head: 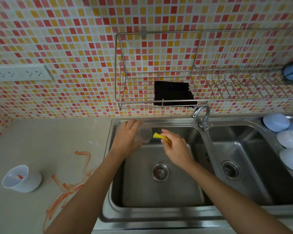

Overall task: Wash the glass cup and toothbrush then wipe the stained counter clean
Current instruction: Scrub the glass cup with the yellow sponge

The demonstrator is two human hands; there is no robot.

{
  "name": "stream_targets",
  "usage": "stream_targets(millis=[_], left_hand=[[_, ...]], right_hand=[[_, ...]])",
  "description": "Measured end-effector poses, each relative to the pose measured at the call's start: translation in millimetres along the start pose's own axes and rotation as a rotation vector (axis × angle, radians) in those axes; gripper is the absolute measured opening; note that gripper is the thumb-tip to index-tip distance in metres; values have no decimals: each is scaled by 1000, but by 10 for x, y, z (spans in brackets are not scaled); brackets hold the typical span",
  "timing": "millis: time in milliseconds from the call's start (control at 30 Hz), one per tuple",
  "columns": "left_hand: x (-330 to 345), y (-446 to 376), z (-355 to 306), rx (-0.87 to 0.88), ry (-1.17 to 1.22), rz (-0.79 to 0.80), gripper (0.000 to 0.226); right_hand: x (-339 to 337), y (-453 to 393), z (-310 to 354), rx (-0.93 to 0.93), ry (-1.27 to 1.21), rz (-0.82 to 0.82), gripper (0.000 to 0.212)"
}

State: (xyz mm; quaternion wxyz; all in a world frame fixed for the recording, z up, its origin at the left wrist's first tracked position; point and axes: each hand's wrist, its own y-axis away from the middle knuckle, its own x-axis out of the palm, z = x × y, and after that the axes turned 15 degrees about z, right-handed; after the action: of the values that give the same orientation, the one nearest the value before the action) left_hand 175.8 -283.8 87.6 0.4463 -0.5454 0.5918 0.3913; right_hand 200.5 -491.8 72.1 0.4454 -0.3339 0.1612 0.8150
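Over the left sink (118,191) basin, the left hand (128,135) is wrapped around the glass cup (145,135), tipped sideways. The right hand (174,146) pinches a yellow sponge (157,136) just beside its mouth. Cup-washing is under way; next the sponge likely goes inside. Left of the sink, the worktop (57,132) stain (66,186) remains.

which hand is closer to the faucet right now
Right. The right hand, gripping a yellow sponge, is below-left of the faucet; the left hand, holding the glass cup, is farther left.
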Motion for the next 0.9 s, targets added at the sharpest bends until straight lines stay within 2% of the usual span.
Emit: stream_targets(millis=[167,300,633,767,900], left_hand=[[32,119,88,-110,96,29,81],[33,214,147,-113,103,1,81],[-138,261,308,-154,155,-44,89],[-199,256,396,-140,162,-55,89],[-205,222,476,-120,170,-56,89]], right_hand=[[-17,11,114,143,-204,15,12],[-1,-7,191,188,-157,51,13],[45,-212,456,40,-243,-105,17],[27,-276,673,-59,-289,-255,16],[-111,-473,969,-200,-228,-384,16]])
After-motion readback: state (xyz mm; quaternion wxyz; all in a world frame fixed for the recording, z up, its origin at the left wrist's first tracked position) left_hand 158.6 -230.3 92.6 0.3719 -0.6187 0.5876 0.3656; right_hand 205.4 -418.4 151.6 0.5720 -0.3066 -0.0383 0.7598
